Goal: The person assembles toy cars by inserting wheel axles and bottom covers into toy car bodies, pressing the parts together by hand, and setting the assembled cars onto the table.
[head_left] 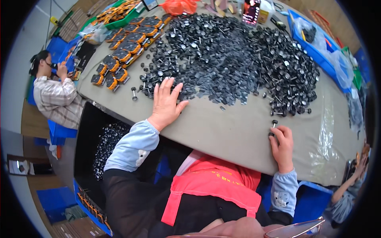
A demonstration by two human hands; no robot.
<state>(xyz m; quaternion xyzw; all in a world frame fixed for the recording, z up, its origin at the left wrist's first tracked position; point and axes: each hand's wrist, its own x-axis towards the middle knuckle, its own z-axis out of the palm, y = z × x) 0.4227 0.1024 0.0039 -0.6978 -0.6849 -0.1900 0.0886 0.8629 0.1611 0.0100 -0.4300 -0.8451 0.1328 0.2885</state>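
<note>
My left hand lies open, fingers spread, at the near edge of a heap of small dark flat pieces and black wheels. What lies beneath its palm is hidden. My right hand pinches the lower end of a toy wheel axle, a short metal rod with a black wheel at each end. That axle lies just in front of a big pile of similar wheel axles. Near my left hand, a single wheel axle sits apart on the grey-covered table.
Rows of orange-and-black toy car parts stand at the left. A black bin with small shiny pieces is below the table's left edge. A blue tray and a phone sit at the back. A person works at left; another's arm is at right.
</note>
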